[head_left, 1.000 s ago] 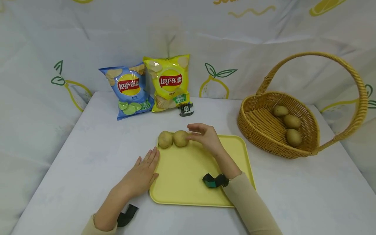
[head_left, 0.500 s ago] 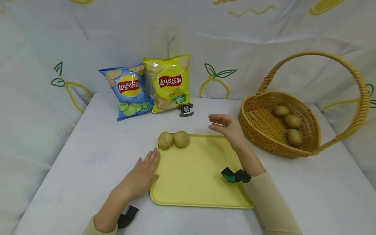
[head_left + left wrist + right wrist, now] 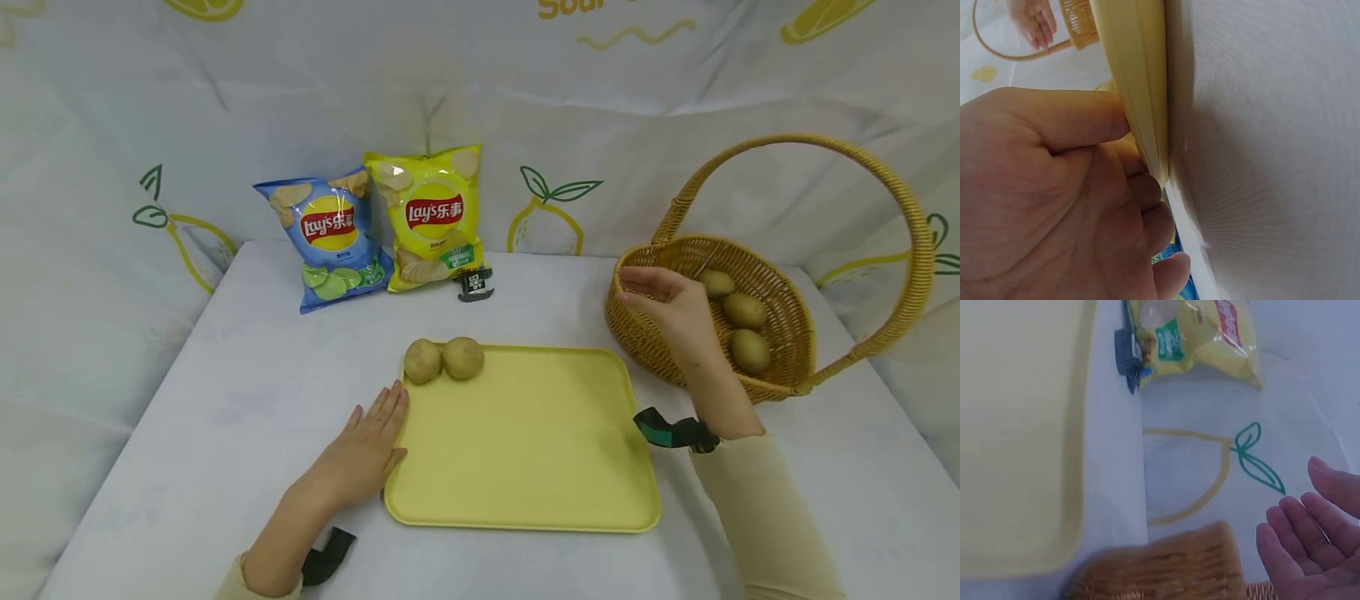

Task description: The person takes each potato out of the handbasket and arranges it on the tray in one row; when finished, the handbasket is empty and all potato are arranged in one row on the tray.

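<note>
Evidently, the left hand (image 3: 360,454) braces the rectangular yellow tray (image 3: 525,450), its straight fingers held together along the left rim, probably so that it cannot slide on the white-covered tabletop (image 3: 225,417). Two round, pale-brown potatoes (image 3: 463,358) sit side by side in the tray's far left corner, where the raised edge likely stops them rolling. Three more brown potatoes (image 3: 746,312) lie grouped inside the woven tan wicker basket (image 3: 633,333), whose sloping wall presumably gathers them. Over its left side hovers the right hand (image 3: 678,317), fingers together and slightly bent, thumb apart, pinching nothing. Behind, a blue chip bag (image 3: 330,237) and a yellow chip bag (image 3: 431,221) lean back, apparently propped by the lemon-printed cloth (image 3: 300,100).
</note>
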Available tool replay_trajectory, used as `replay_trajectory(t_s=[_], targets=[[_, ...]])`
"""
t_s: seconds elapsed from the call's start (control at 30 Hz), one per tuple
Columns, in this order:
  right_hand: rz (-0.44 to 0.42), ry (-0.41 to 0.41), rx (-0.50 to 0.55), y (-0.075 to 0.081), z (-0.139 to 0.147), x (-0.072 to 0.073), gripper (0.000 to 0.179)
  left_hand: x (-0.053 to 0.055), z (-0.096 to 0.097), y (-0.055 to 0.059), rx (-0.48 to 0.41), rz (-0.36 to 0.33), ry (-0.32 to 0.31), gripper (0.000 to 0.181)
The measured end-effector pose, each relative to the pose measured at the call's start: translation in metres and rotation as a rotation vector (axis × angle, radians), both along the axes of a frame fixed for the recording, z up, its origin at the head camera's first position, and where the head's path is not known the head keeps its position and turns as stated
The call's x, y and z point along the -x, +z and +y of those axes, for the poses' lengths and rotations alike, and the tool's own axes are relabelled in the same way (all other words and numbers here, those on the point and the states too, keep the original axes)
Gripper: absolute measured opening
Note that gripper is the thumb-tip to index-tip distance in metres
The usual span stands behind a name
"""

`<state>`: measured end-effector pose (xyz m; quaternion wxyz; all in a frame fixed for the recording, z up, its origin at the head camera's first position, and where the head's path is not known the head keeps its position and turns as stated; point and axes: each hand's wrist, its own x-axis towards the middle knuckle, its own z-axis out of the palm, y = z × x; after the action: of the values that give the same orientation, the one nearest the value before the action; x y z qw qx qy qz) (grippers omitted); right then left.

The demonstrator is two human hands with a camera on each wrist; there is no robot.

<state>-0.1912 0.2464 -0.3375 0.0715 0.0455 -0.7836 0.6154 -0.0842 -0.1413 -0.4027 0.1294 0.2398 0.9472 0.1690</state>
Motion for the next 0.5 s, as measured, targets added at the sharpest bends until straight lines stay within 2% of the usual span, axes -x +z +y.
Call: replay_trajectory(t_s=[0.2,0.33,0.43,0.5], targets=[[-0.068,-0.086,-0.303,0.006,0.053,-0.011,0.045,0.0,0.002,0.002,-0.012,-0.012,-0.005,0.063],[-0.161,-0.145,-0.508,0.007,0.083,-0.016,0.053,0.0,0.002,0.002,-0.009,-0.01,-0.003,0.063],[-0.219,-0.184,-0.593,0.007,0.096,-0.016,0.06,0.0,0.0,0.0,-0.002,-0.011,-0.001,0.064],[-0.235,-0.207,-0.612,0.005,0.102,-0.015,0.06,0.0,0.0,-0.001,0.003,-0.015,0.002,0.064]])
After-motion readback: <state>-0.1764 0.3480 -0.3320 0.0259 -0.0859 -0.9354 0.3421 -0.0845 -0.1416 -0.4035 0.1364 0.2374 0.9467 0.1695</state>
